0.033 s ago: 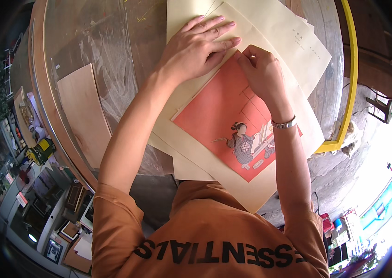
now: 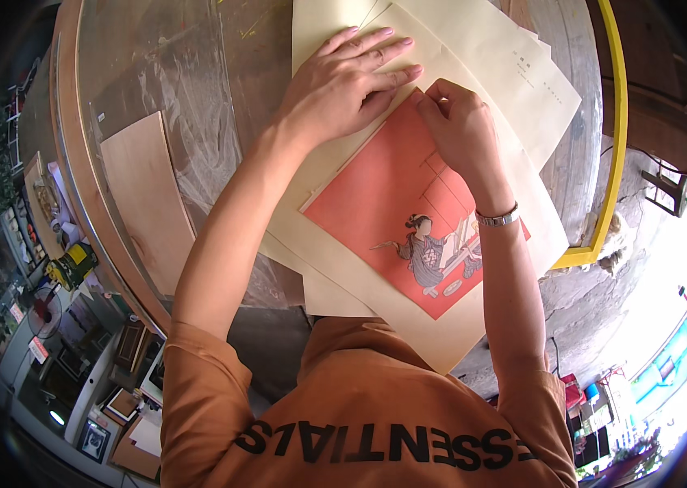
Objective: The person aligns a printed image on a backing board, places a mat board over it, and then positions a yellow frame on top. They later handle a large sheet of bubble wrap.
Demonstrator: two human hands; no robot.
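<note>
A red art print [image 2: 368, 195] with a seated figure in a patterned robe lies at a slant on a cream paper sheet [image 2: 433, 350]. Its right part is covered by my right forearm. My right hand [image 2: 461, 130] is closed at the print's far corner, thumb and curled fingers pinching there. Spread flat on the cream paper just left of that corner is my left hand [image 2: 352, 85], fingers stretched out, holding nothing. A thin pale strip [image 2: 313, 195] runs along the print's upper left edge. More cream sheets [image 2: 514, 73] lie fanned beneath and beyond.
The papers rest on a worn wooden table [image 2: 266, 57]. Clear crinkled plastic film [image 2: 189, 122] and a thin wooden board [image 2: 144, 179] lie to the left. A yellow frame edge [image 2: 620, 122] passes along the right side. Frames and other goods stand on the floor at lower left.
</note>
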